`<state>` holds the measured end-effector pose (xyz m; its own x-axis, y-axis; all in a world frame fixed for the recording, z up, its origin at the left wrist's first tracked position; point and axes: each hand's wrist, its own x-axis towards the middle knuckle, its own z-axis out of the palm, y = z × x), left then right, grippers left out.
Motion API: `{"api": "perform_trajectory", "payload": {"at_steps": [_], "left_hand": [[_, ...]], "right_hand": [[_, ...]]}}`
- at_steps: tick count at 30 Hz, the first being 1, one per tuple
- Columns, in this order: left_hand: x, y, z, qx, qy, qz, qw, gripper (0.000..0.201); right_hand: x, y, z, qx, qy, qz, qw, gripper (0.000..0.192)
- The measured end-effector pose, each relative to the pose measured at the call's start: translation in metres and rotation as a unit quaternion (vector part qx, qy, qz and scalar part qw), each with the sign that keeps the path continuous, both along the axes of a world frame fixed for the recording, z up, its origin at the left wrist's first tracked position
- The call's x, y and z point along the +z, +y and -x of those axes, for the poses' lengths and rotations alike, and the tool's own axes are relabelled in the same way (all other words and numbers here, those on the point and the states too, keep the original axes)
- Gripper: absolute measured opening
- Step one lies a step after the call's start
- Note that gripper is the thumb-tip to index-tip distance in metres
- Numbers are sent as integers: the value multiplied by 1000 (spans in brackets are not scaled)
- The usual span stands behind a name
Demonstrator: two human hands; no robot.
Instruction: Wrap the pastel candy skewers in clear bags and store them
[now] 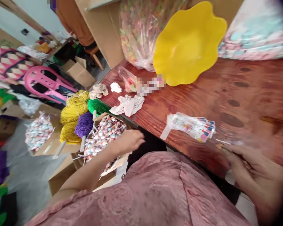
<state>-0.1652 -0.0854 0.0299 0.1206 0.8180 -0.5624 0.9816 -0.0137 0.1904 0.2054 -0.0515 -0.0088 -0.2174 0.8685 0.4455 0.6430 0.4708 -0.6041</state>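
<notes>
Here my counter fills the right half of the frame, the yellow bowl tilted at its upper middle; lower left, below the counter's edge, stands the open box of lollipops; beside it lie spools of yellow, green and purple cord. My left hand sits over the box's near corner, fingers curled loosely downward; whether it has caught a lollipop I cannot tell. My right hand, at lower right, rests on the counter, fingers half-bent on a clear bag just beside the printed packets. I judge the risk is the tangled sticks; pulling one could drag others over the box's edge.
</notes>
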Motion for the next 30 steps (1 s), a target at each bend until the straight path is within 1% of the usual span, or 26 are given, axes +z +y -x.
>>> {"api": "perform_trajectory", "payload": {"at_steps": [1, 2, 3, 4, 5, 6, 7, 9, 10, 12, 14, 15, 16, 18, 19, 21, 24, 26, 27, 30], "left_hand": [[0, 15, -28, -107, -74, -90, 987, 23], [-1, 29, -56, -204, -126, -161, 957, 26], [-3, 41, -84, -270, -144, -215, 927, 26], [-6, 53, -109, -319, -148, -256, 900, 26], [-9, 62, -132, -351, -139, -278, 883, 28], [-12, 70, -152, -370, -122, -288, 875, 30], [-16, 77, -168, -382, -104, -287, 872, 32], [-22, 87, -187, -392, -70, -269, 877, 32], [-24, 91, -192, -391, -56, -260, 881, 30], [-26, 96, -192, -377, -40, -250, 891, 31], [-26, 100, -185, -356, -44, -250, 899, 32], [-25, 102, -181, -352, -56, -250, 900, 32], [-24, 103, -177, -354, -70, -249, 899, 32], [-23, 105, -171, -368, -92, -241, 893, 31], [-23, 106, -170, -374, -93, -237, 892, 30], [-24, 107, -170, -376, -80, -231, 894, 28], [-29, 108, -170, -362, -83, -242, 896, 27], [-33, 109, -167, -348, -121, -264, 891, 28], [-35, 110, -165, -337, -145, -277, 888, 29], [-40, 113, -160, -301, -196, -315, 878, 29]], "right_hand": [[2, -1, 2, -18, -13, -26, 999, 17], [4, -2, 5, -20, -38, -50, 998, 17], [6, -3, 7, -26, -60, -81, 995, 17], [7, -5, 6, -39, -79, -114, 990, 17], [8, -8, 3, -50, -100, -121, 986, 17], [8, -13, -3, -63, -114, -127, 983, 17], [8, -19, -13, -85, -130, -126, 980, 17], [6, -39, -41, -152, -150, -115, 970, 15], [6, -50, -57, -195, -156, -104, 963, 15], [6, -71, -88, -284, -161, -75, 942, 15], [8, -83, -112, -356, -167, -49, 918, 16], [9, -85, -120, -380, -179, -40, 906, 17], [11, -84, -126, -395, -199, -37, 896, 17], [15, -76, -132, -404, -249, -31, 880, 18], [17, -71, -132, -406, -271, -28, 872, 19], [21, -62, -133, -432, -292, -15, 853, 23], [23, -61, -133, -495, -293, 48, 817, 30], [19, -68, -132, -501, -308, 97, 803, 32], [16, -72, -131, -496, -319, 110, 800, 32], [3, -81, -129, -484, -347, 109, 796, 32]]}}
